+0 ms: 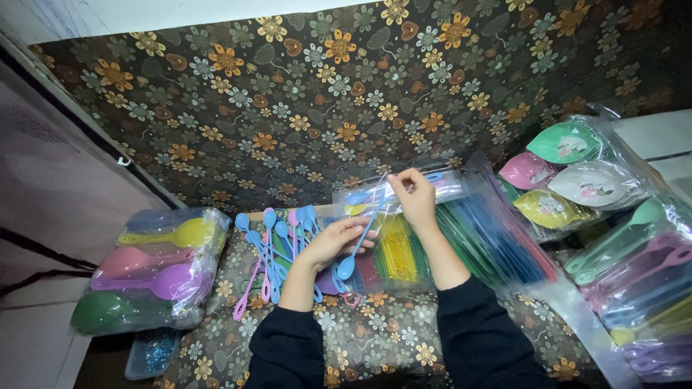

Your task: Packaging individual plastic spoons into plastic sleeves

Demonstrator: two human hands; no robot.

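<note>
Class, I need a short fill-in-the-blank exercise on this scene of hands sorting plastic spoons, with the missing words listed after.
1. The left hand holds a long spoon coloured ____.
2. The right hand pinches a clear plastic ____.
3. The loose spoons lie on a cloth patterned with ____.
4. The bag of large spoons lies to the person's ____.

Missing words: blue; bag; flowers; left

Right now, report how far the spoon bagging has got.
Done: none that I can tell. In hand: the left hand and right hand hold a blue spoon at a small clear bag. Left: loose spoons lie on the floral cloth.
</note>
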